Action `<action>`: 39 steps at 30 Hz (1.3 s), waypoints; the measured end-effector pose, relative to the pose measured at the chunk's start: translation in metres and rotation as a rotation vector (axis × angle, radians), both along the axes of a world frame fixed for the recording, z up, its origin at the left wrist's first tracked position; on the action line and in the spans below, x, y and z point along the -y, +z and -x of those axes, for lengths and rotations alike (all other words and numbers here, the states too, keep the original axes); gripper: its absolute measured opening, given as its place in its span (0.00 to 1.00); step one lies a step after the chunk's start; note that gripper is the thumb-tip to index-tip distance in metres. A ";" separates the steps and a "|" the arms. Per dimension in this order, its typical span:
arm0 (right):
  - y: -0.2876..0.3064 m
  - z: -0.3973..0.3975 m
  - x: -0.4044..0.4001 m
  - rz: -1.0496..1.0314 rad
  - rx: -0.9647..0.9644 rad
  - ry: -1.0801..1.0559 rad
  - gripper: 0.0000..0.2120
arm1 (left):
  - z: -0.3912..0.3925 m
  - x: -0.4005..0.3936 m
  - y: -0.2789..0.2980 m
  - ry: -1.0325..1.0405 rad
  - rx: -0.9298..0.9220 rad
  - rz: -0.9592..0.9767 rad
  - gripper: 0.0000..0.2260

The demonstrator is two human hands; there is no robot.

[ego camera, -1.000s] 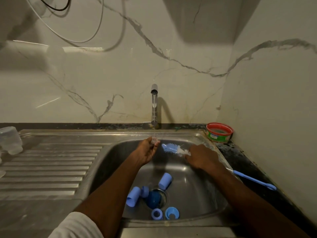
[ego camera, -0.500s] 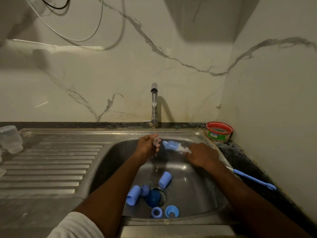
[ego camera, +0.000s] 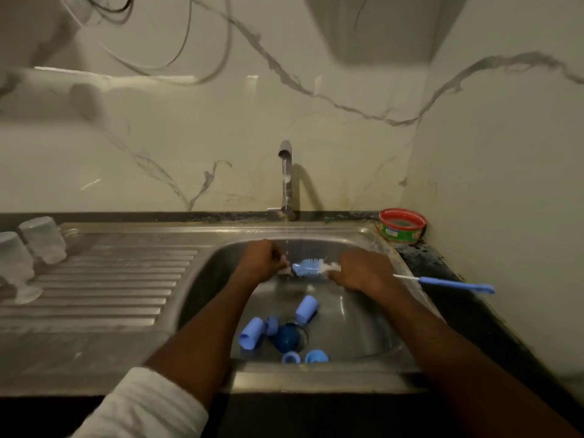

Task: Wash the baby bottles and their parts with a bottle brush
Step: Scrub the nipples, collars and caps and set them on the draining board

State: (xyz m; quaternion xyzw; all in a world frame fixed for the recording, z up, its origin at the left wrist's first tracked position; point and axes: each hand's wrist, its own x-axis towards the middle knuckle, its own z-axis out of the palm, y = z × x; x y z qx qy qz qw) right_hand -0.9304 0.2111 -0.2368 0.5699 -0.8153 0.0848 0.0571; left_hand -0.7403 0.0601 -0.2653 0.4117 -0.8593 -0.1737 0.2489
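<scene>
Over the steel sink basin (ego camera: 363, 339), my left hand (ego camera: 260, 259) pinches a small clear bottle part (ego camera: 284, 269), mostly hidden by my fingers, under a thin stream from the tap (ego camera: 286, 181). My right hand (ego camera: 363, 270) grips the bottle brush near its head; the blue and white bristles (ego camera: 311, 267) point at the clear part and the blue handle (ego camera: 455, 284) sticks out to the right over the counter. Several blue bottle caps and rings (ego camera: 306, 308) lie on the basin floor around the drain (ego camera: 289, 338).
Two clear baby bottles (ego camera: 42, 240) stand upside down on the ribbed drainboard (ego camera: 120, 279) at the left. A red and green tub (ego camera: 403, 226) sits in the back right corner by the marble wall. A dark counter (ego camera: 467, 314) runs along the right.
My left hand has risen slightly and turned the clear part toward the bristles. The brush head has tilted closer to it. The view has shifted right, showing a second bottle at left.
</scene>
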 end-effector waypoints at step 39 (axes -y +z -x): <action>0.061 -0.174 0.042 0.180 0.100 0.325 0.17 | -0.209 -0.008 0.079 0.380 0.231 0.165 0.10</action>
